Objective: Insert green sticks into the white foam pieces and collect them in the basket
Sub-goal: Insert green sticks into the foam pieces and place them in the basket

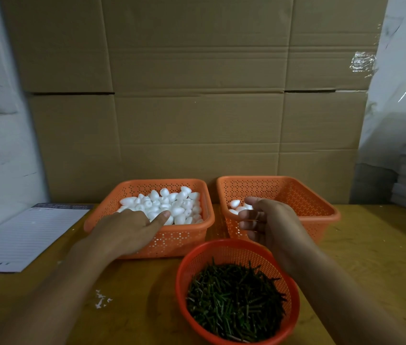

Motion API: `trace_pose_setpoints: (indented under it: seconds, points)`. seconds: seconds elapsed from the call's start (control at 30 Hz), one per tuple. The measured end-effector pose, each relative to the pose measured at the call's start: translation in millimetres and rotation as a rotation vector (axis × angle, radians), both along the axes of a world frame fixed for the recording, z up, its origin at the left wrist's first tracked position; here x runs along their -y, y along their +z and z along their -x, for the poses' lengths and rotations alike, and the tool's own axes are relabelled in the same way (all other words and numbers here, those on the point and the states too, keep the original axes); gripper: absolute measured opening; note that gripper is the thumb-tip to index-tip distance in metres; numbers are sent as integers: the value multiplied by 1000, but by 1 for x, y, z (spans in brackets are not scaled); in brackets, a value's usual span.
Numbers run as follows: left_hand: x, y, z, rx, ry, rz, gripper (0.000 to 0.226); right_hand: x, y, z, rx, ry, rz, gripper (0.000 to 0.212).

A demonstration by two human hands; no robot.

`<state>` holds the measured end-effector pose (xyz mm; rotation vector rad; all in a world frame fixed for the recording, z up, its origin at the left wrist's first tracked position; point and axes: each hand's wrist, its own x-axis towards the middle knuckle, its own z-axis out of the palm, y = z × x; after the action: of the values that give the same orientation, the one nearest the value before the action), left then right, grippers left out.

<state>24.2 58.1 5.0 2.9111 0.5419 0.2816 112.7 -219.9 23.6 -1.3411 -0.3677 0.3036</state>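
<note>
Three orange perforated containers stand on the yellow-brown bench [371, 257]. Nearest the camera is a round basket [184, 270], filled with short, thin, dark green sticks [234, 302] lying in a loose tangle. Left of it, small white foam crumbs [101, 298] lie scattered on the bench surface.

Beyond the round basket, the left hand [127, 230] reaches over the near rim of the left square basket [172, 240]. Its fingers are extended and slightly spread, resting on the white foam pieces [169, 202]; whether any piece is pinched cannot be determined. The foam pieces are smooth, egg-shaped and bright white, heaped well above the basket floor.

The right hand [266, 220] hovers at the near left corner of the right square basket [304, 200], fingers loosely curled with the palm turned inward; nothing is visibly held. A few foam pieces [236, 206] lie in that basket just behind the fingers; any sticks in them are not discernible.

At far left a lined notepad [23, 235] lies flat on the bench. Behind everything, a cardboard wall [197, 95] stands upright.
</note>
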Motion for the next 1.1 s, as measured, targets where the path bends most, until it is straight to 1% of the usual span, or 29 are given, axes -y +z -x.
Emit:
trace_pose_setpoints:
  seconds: [0.07,0.2,0.37,0.47,0.57,0.73,0.8,0.87,1.0,1.1]
  points:
    - [1,0,0,-2,5,1,116,0,0,0,1,0,-1,25]
    - [6,0,0,9,49,-27,100,0,0,0,-4,2,-6,26]
    - [6,0,0,16,50,-7,100,0,0,0,-3,4,-10,25]
    - [6,-1,-1,12,66,-31,89,0,0,0,-6,0,-10,26]
    - [6,-1,-1,4,76,-32,94,0,0,-1,-4,1,-9,26]
    - [8,0,-1,-1,92,-44,87,0,-1,-1,-3,0,-10,26]
    - [9,1,0,2,93,-29,88,0,-1,-1,-2,1,-9,25]
    - [12,2,3,17,93,-18,88,0,-1,-1,-5,0,-10,25]
    - [15,6,4,68,109,-14,76,0,-1,-2,-8,4,-11,25]
    - [13,7,4,119,113,43,70,0,-1,-3,-12,8,-16,23]
